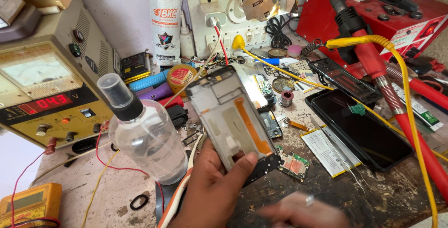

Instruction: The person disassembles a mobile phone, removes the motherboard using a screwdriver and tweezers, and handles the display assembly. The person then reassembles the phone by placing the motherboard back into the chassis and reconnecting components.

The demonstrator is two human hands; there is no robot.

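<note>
Blurred at the bottom edge of the view, the right hand (303, 214) hangs low over the near edge of the desk (373, 195); it wears a ring, but motion smears it and I cannot tell how far open it is or whether it holds anything. Just beside it, the left hand (210, 186) is closed around the lower end of a stripped grey phone frame with an orange flex strip running down its inner face (231, 116), thumb across the front, tilting the frame up toward the camera above the middle of the desk.

Judging by how things lie, the disassembly looks well along: the frame is bare, a small green circuit board (294, 162) lies on the desk just right of the thumb, a flat white battery (326, 151) rests beside it, and a black phone screen panel (361, 127) sits further right. Nothing shows being refitted yet.

Crowding the left side, a clear plastic spray bottle with a black collar (142, 132) stands just beside the frame, and a beige bench power supply with a red digit display (46, 88) fills the far left corner. A thick red hose (396, 106) and a yellow cable (410, 116) cross the right side, hemming in the screen panel.
</note>
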